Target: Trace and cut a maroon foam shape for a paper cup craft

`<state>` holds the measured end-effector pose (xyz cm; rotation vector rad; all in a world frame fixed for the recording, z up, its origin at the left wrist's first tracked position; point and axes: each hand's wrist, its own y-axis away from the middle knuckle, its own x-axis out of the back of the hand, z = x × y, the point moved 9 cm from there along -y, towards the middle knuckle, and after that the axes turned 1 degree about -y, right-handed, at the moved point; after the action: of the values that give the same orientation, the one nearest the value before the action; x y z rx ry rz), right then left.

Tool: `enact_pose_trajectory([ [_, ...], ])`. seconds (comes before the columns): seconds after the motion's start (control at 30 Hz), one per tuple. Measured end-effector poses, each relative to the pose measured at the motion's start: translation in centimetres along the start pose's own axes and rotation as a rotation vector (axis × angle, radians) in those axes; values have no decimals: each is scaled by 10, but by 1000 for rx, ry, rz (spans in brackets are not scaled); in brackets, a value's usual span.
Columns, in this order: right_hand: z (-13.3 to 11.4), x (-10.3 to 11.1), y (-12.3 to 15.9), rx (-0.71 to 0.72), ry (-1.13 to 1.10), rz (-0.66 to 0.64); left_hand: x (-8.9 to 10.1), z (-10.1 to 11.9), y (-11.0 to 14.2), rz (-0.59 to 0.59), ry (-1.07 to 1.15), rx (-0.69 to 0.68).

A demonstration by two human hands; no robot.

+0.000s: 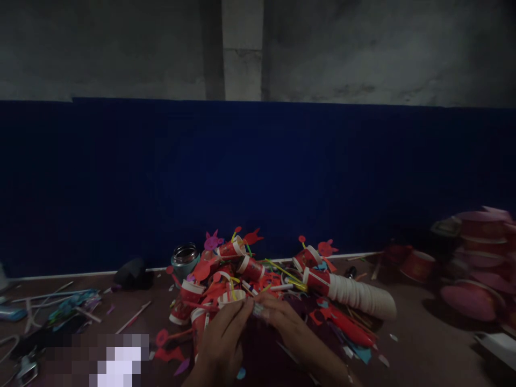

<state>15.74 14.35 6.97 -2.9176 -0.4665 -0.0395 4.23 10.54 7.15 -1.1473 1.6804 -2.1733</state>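
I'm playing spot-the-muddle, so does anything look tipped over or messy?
Yes. The long stack of paper cups beyond the right hand lies on its side, and the decorated red cups are heaped at tilted angles, though cups usually stand upright. Paper scraps are strewn on the table too.

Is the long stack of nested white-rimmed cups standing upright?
No, the stack of cups lies on its side on the brown table.

The panel is deep blue, the wall grey, the table brown. Cups are red, rimmed white; the stack shows white bands. Cutouts are red and purple, a straw yellow, the jar teal.
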Motion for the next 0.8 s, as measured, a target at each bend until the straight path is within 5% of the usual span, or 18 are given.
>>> enact_pose_trajectory([
  [0.33,14,-1,-9,3,-124,17,-5,7,5,27,22,-7],
  [0.6,24,-1,-6,-134,-134,-70,-2,-17,-12,-73,93,264],
  [0.8,3,10,-7,-3,208,-35,1,-20,-22,-92,241,471],
])
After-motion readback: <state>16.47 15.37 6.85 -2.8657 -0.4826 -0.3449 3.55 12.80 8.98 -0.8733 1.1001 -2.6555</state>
